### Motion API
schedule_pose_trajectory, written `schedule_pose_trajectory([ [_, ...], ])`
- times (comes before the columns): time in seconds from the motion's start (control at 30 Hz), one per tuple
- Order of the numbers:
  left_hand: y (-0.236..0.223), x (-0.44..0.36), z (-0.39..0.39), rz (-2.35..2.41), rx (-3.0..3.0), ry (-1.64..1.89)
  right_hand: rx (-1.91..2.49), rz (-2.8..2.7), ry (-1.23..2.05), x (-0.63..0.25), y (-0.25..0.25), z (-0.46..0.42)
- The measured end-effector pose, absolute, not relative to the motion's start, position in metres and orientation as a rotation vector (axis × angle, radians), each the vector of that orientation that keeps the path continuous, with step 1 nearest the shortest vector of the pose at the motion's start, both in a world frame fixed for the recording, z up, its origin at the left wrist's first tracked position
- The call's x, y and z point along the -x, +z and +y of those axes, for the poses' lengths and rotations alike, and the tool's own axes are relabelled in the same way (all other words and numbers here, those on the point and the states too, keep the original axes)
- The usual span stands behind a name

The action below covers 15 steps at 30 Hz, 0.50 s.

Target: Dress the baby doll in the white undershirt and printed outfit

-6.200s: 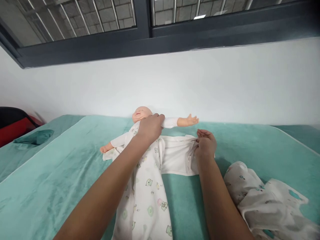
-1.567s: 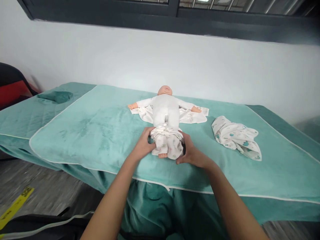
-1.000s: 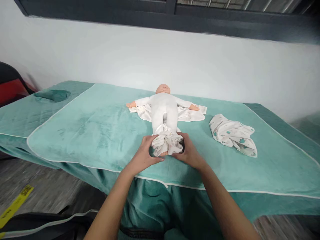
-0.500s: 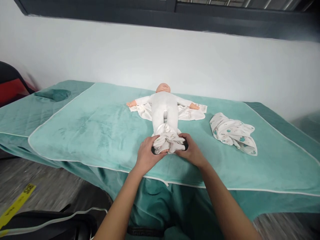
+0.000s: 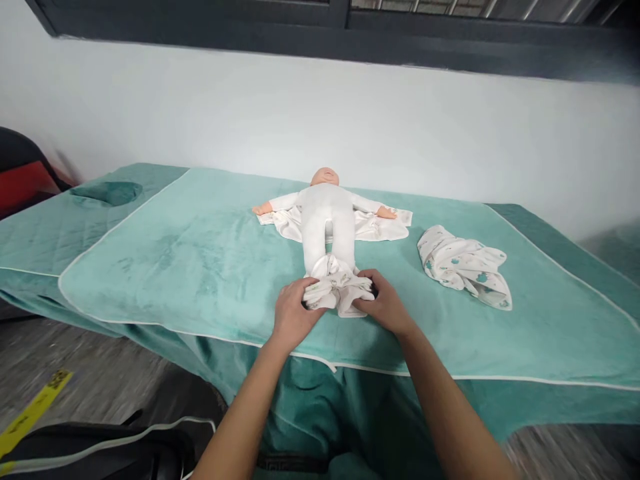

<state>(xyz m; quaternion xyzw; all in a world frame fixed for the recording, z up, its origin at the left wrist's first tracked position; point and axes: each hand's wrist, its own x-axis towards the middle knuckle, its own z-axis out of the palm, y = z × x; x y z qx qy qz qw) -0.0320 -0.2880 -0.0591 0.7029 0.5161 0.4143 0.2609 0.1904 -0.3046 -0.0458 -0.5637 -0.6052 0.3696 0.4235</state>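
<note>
A baby doll (image 5: pixel 327 207) with a white cloth body lies on its back, feet toward me and arms spread. Bunched white printed baby pants (image 5: pixel 336 283) sit around its lower legs and hide the feet. My left hand (image 5: pixel 295 312) grips the pants at the left side, thumb below and fingers above. At the right side my right hand (image 5: pixel 383 305) pinches the same garment. Beneath the doll's back and arms lies a spread white baby shirt (image 5: pixel 383 228).
A crumpled white cloth garment with green prints (image 5: pixel 465 263) lies right of the doll. The green-covered bed (image 5: pixel 200 267) stands against a white wall and has a face hole (image 5: pixel 107 192) at its left end. A red and black chair (image 5: pixel 25 180) is at far left.
The pants have been drawn slightly toward me and cover the doll's feet, a bit of which showed before. Both hands keep hold of the cloth.
</note>
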Motion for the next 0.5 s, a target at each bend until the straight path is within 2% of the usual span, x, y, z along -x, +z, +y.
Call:
schedule_pose_trajectory([
  [0.13,-0.047,0.028,-0.302,1.411,-1.713,1.029,1.409,-1.504,0.987,-0.19,-0.043,-0.316],
  [0.33,-0.011,0.03,-0.328,1.219,-1.524,0.967,1.153,-1.511,1.342,-0.203,-0.033,-0.33],
  [0.5,0.011,0.043,-0.336,1.016,-1.414,0.896,1.022,-1.602,1.597,-0.206,-0.006,-0.338],
])
